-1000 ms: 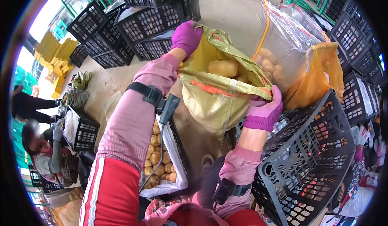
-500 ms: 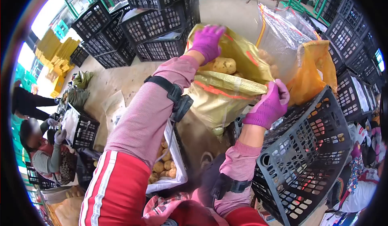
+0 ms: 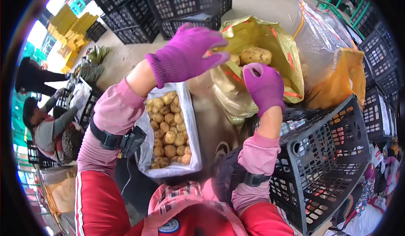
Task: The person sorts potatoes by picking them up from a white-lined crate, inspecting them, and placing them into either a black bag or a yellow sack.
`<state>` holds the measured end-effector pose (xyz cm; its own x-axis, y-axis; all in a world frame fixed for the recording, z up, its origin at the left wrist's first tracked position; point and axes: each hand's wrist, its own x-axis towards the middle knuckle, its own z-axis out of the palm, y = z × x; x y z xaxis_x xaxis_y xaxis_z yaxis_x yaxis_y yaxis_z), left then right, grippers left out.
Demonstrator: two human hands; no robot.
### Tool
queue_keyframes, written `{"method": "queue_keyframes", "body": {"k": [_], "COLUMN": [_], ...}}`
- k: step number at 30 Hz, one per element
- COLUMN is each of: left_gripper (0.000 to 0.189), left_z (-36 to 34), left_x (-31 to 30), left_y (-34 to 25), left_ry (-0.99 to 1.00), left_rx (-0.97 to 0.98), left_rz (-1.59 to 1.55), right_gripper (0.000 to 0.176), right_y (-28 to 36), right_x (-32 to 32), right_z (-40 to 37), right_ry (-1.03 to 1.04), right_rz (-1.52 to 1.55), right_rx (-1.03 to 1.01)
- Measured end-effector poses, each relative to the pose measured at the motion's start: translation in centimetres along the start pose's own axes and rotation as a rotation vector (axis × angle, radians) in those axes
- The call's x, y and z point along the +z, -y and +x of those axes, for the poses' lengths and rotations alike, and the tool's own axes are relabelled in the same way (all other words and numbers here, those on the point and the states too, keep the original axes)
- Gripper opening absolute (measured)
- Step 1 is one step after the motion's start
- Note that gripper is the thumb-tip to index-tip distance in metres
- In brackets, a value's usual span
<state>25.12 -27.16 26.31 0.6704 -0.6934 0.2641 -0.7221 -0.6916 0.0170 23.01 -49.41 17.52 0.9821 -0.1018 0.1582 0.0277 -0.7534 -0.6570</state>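
Note:
My left hand (image 3: 187, 52), in a purple glove, is raised to the left of a yellow woven sack (image 3: 234, 96). Its fingers are apart and hold nothing. My right hand (image 3: 265, 86), gloved the same way, is at the sack's mouth with its fingers curled in. It covers part of the near rim, and what its fingertips grip is hidden. Large potatoes (image 3: 255, 55) show inside the open sack. Below my left hand stands a crate lined with white sheeting (image 3: 195, 151), filled with smaller potatoes (image 3: 170, 137).
An empty black crate (image 3: 291, 168) leans tilted at my right. Beyond it are an orange mesh bag (image 3: 339, 77) and a clear plastic bag (image 3: 322, 29). Black crates (image 3: 183, 4) are stacked ahead. A person (image 3: 50, 130) works over a crate at far left.
My left hand has left the sack's far rim and pulled back to the left. My right hand has shifted left along the near rim. The view has turned, showing more of the lined crate.

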Motion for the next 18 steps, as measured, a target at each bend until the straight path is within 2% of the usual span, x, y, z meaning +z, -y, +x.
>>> {"method": "queue_keyframes", "body": {"k": [1, 3, 5, 7, 9, 10, 11, 12, 13, 14, 17, 18], "left_gripper": [0.034, 0.036, 0.034, 0.035, 0.039, 0.04, 0.041, 0.042, 0.042, 0.042, 0.046, 0.05], "left_z": [-1.9, -6.9, -13.4, -20.4, -27.9, -30.4, -32.7, -34.8, -36.9, -38.6, -40.1, -40.5], "left_x": [-0.9, -2.1, -2.2, -0.1, 3.9, 4.8, 6.0, 8.1, 10.5, 12.8, 19.2, 22.2], "left_y": [0.2, 0.2, -0.2, 0.2, 0.4, -0.2, -0.7, -0.8, -1.0, -0.9, -0.9, -0.5], "left_ry": [-0.174, -0.224, -0.171, -0.052, 0.08, 0.21, 0.351, 0.398, 0.441, 0.448, 0.5, 0.436], "left_rx": [0.028, -0.079, -0.278, -0.496, -0.592, -0.651, -0.71, -0.744, -0.781, -0.784, -0.926, -0.971], "left_rz": [-0.036, -0.089, -0.242, -0.327, -0.387, -0.406, -0.432, -0.434, -0.441, -0.461, -0.596, -0.598], "right_gripper": [0.025, 0.027, 0.029, 0.03, 0.031, 0.032, 0.032, 0.032, 0.031, 0.032, 0.034, 0.033], "right_y": [0.1, 1.4, 2.5, 6.2, 9.4, 10.9, 12.3, 13.9, 15.4, 16.6, 17.5, 17.5], "right_x": [-0.4, -1.1, 0.4, -0.2, -0.3, -0.2, -0.1, -0.1, 0.1, 0.7, 5.4, 7.5], "right_z": [-0.5, -1.6, -1.9, -4.0, -6.1, -7.4, -8.9, -10.4, -11.6, -12.6, -13.3, -13.3], "right_ry": [-0.047, -0.115, -0.235, -0.265, -0.215, -0.194, -0.091, 0.02, 0.137, 0.115, 0.187, 0.244], "right_rz": [0.107, 0.341, 0.479, 0.539, 0.516, 0.501, 0.491, 0.476, 0.458, 0.359, 0.45, 0.516], "right_rx": [-0.06, -0.189, -0.217, -0.265, -0.459, -0.544, -0.599, -0.647, -0.697, -0.771, -0.847, -0.796]}}
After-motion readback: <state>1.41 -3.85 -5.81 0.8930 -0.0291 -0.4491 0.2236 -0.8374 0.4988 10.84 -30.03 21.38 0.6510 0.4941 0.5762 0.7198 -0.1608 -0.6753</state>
